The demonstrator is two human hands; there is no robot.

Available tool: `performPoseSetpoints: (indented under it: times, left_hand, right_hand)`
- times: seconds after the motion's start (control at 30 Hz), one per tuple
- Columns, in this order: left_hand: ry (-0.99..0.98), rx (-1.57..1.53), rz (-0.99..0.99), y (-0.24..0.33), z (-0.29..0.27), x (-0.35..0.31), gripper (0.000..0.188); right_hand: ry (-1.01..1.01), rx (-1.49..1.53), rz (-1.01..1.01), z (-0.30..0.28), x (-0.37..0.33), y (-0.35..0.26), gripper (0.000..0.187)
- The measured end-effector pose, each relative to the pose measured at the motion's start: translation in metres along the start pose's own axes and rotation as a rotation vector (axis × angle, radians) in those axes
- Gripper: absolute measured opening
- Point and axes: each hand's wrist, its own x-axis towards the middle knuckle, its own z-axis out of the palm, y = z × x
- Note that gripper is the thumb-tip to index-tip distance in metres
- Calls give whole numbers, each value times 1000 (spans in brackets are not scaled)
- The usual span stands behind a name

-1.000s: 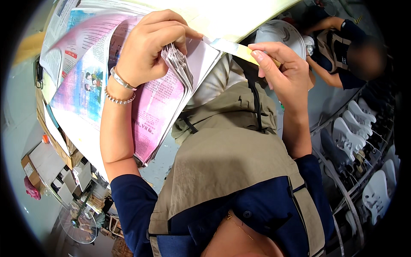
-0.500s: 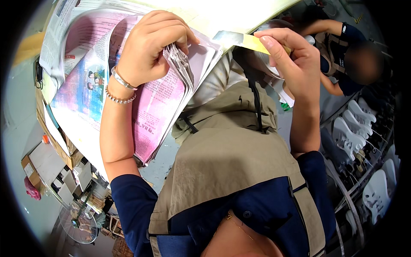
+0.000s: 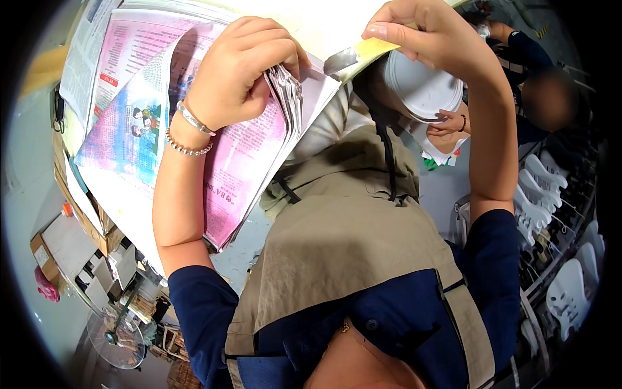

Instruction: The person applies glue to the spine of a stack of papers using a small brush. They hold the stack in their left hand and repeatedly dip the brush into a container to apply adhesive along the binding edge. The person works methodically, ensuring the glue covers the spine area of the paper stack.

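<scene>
My left hand (image 3: 243,71) is closed on a folded wad of newspaper (image 3: 285,97), lifting its crumpled edge. The wad rests on a stack of pink-printed newspaper (image 3: 243,175) at the table's near edge. Up and to the right, my right hand (image 3: 427,35) pinches a flat yellow strip (image 3: 376,47) between thumb and fingers. Its grey, shiny end (image 3: 340,61) points left and lies close to the stack's right corner; whether it touches the paper I cannot tell. The strip's other end is hidden in my fingers.
More newspaper sheets (image 3: 120,129) lie curled at the left of the pale table. Right of the table is a white round tub (image 3: 414,81), with a co-worker's hand (image 3: 448,123) beside it. White guitar bodies (image 3: 570,292) stand on a rack at right; a fan (image 3: 116,337) is lower left.
My right hand has moved up and slightly left with the yellow strip, now tilted more steeply. My left hand has shifted slightly right with the wad. The white tub and co-worker's hand show more.
</scene>
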Motion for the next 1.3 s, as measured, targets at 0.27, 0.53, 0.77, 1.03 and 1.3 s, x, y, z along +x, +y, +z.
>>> performPoseSetpoints:
  times: [0.27,0.53,0.77,1.03,1.3]
  left_hand:
    - [-2,-2,-21,2,2,0,19]
    - [20,-39,-10,-2,6,1,19]
    - [-4,-109,-9,5,0,7,16]
    - [181,-892,-119,-30,10,-11,37]
    - [346,-947,-353,-16,0,-22,26]
  right_hand:
    - [-222,-166,-60,2,27,-3,21]
    - [-292,-76,-38,1,25,9,20]
    - [-263,-66,-77,41,5,10,18]
    - [-347,175,-2,140,-36,-1,16]
    - [-389,7,-542,267,-42,17,13]
